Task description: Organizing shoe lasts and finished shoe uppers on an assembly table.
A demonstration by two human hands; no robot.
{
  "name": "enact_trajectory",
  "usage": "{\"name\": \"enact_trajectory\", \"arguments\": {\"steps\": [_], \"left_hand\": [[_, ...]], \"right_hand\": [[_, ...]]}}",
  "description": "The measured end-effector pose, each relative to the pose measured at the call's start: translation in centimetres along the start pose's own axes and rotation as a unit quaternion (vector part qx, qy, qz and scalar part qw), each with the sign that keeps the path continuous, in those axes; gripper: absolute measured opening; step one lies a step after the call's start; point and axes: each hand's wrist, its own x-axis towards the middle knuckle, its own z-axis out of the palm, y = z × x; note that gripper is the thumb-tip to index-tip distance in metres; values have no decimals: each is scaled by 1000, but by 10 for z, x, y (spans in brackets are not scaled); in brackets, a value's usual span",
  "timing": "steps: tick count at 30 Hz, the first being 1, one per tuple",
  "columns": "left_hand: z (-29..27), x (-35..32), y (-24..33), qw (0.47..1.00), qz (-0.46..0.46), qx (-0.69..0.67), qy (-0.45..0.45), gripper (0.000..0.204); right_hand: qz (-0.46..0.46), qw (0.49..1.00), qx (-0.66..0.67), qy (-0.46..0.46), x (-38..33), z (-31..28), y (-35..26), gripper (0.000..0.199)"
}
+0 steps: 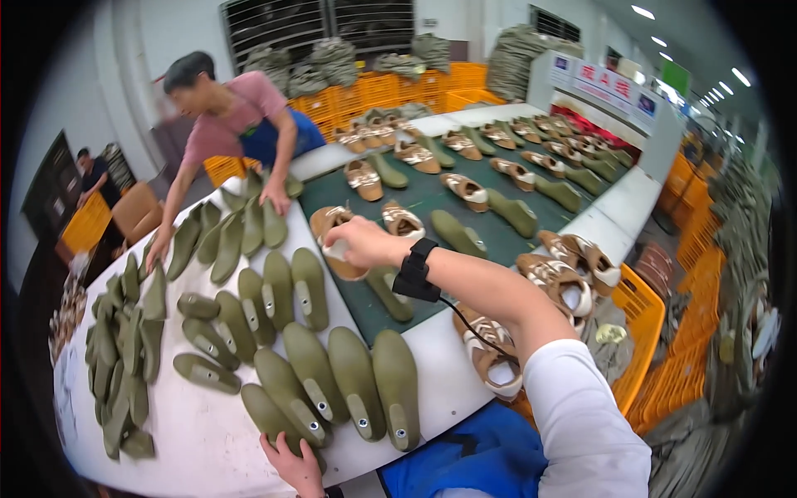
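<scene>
A worker's right hand (364, 243) reached over a flat dark-green belt (328, 189), its fingers on a brown-and-white laced shoe (344, 267) at the belt's near edge; whether they were clamped on it could not be told. The left hand (297, 471) rested on a smooth olive-green foot-shaped shoe last (267, 413) on the white table (195, 456), its grip equally unclear. Neighbouring lasts lay side by side, seemingly for easy picking, as a co-worker (257, 104) leaned across.
</scene>
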Motion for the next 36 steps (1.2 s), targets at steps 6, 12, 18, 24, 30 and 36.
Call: {"name": "enact_trajectory", "arguments": {"steps": [6, 12, 18, 24, 30, 36], "left_hand": [[-10, -2, 5, 1000, -17, 15, 9, 38], [-16, 2, 16, 1000, -5, 23, 13, 31], [-16, 6, 19, 1000, -15, 24, -1, 31], [-15, 8, 23, 999, -40, 21, -14, 30], [-13, 3, 18, 1000, -25, 5, 13, 29], [-3, -10, -16, 996, -57, -57, 22, 48]], "right_hand": [[105, 991, -23, 79, 36, 82, 42, 40], [216, 960, -162, -74, 5, 169, 95, 21], [220, 963, -145, -56, 25, 181, 108, 15], [214, 976, -1, 47, 43, 189, 127, 39], [221, 974, 36, -32, 14, 166, 87, 50], [64, 982, 101, -148, -44, 126, 6, 37]]}}
